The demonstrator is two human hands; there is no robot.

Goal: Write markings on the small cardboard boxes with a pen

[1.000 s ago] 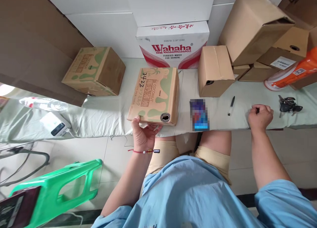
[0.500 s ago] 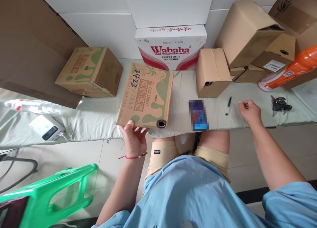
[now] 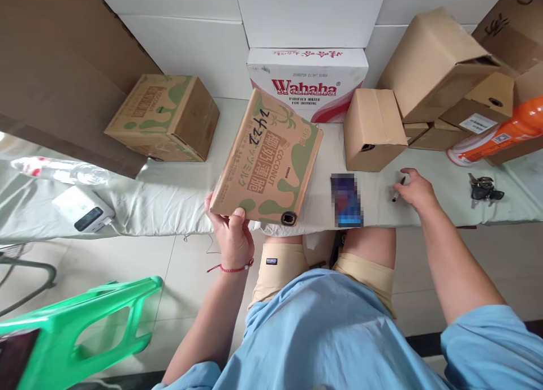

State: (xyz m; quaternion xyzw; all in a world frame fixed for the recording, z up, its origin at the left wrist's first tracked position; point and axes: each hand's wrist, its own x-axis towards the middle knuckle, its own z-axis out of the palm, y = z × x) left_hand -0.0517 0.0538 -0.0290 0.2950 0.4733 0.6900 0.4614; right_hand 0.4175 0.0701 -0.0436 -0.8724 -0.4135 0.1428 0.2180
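A green and tan coconut carton (image 3: pixel 267 161) with black handwriting on its top lies tilted at the near edge of the cloth-covered table (image 3: pixel 178 198). My left hand (image 3: pixel 229 234) grips its near left corner, thumb on top. My right hand (image 3: pixel 416 189) rests on the cloth with its fingers on a black pen (image 3: pixel 397 191); whether they have closed on it I cannot make out. A phone (image 3: pixel 347 200) lies between the carton and the pen.
A second coconut carton (image 3: pixel 163 117) stands at the back left, a Wahaha water box (image 3: pixel 307 82) against the wall, plain brown boxes (image 3: pixel 373 130) at the right. Keys (image 3: pixel 483 187), an orange bottle (image 3: pixel 496 135), a white power bank (image 3: pixel 82 209). Green stool (image 3: pixel 80 322) on the floor.
My left hand has turned and tilted the carton, its far end swinging right. My right hand has opened from a fist and moved left onto the pen.
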